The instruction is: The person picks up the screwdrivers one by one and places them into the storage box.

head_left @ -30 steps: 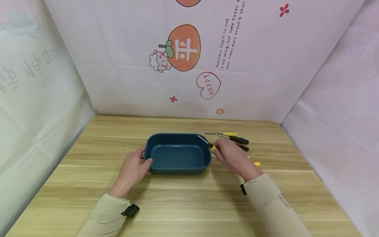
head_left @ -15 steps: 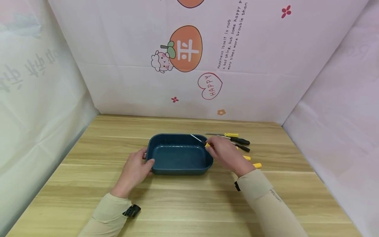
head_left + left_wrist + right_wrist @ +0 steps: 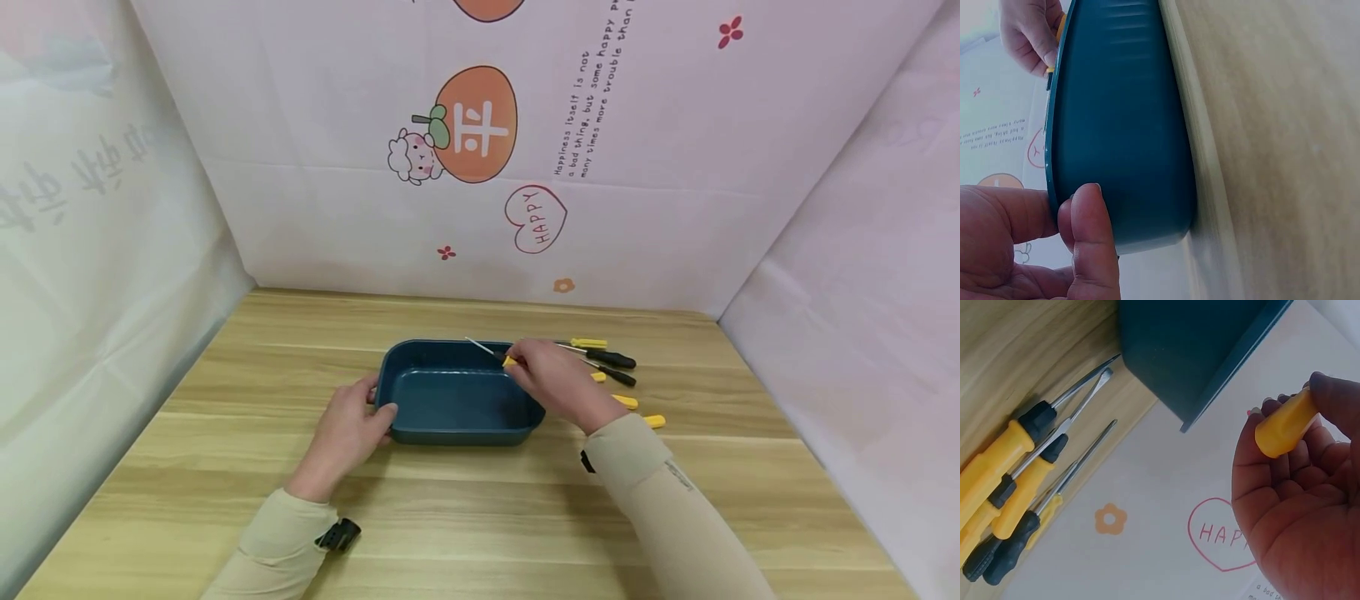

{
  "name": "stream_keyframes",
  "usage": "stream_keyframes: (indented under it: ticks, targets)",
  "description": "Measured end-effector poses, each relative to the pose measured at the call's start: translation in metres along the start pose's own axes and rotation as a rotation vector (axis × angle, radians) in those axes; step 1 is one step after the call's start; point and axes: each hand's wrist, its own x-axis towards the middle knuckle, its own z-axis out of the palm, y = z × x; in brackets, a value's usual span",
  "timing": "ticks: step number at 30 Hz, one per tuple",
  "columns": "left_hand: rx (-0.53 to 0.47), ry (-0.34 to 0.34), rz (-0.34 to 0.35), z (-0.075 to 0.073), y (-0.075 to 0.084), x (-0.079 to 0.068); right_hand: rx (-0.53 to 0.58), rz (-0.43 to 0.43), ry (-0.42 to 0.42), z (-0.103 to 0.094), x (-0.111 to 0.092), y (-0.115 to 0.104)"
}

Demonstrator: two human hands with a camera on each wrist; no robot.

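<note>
A dark teal rectangular tray (image 3: 457, 436) sits on the wooden table. My left hand (image 3: 351, 433) grips its left end, thumb over the rim and fingers against the outer wall, as the left wrist view shows close up. Over the tray's right part, my right hand (image 3: 555, 379) pinches a screwdriver (image 3: 509, 361) by its yellow handle. Its thin metal shaft points up and left across the far rim. In the right wrist view the yellow handle (image 3: 1282, 428) lies between thumb and fingers, while the shaft is hidden by the hand.
To the right of the tray lie several more screwdrivers, some with yellow handles (image 3: 655, 422) and some with black handles (image 3: 611, 359). White printed cloth (image 3: 337, 233) walls in the table at the back and both sides.
My right hand has moved left with the screwdriver, from beside the tray's right end to over its inside. The left hand keeps its grip on the tray.
</note>
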Motion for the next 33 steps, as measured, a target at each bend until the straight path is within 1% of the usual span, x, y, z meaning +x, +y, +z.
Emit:
stream_keyframes:
  ticks: [4, 13, 23, 33]
  targets:
    - [-0.001, -0.001, 0.004, 0.0, 0.0, -0.001, 0.008, -0.006, -0.007, 0.0, 0.004, -0.004]
    - [-0.003, -0.001, 0.017, 0.0, 0.001, -0.002, 0.016, 0.018, -0.037, 0.004, 0.016, -0.01]
    - [0.013, 0.0, 0.018, 0.001, 0.003, -0.004, -0.002, 0.053, -0.077, 0.011, 0.028, -0.013]
    - [0.02, 0.004, 0.018, 0.002, 0.004, -0.003, -0.047, 0.059, -0.096, 0.02, 0.039, -0.013]
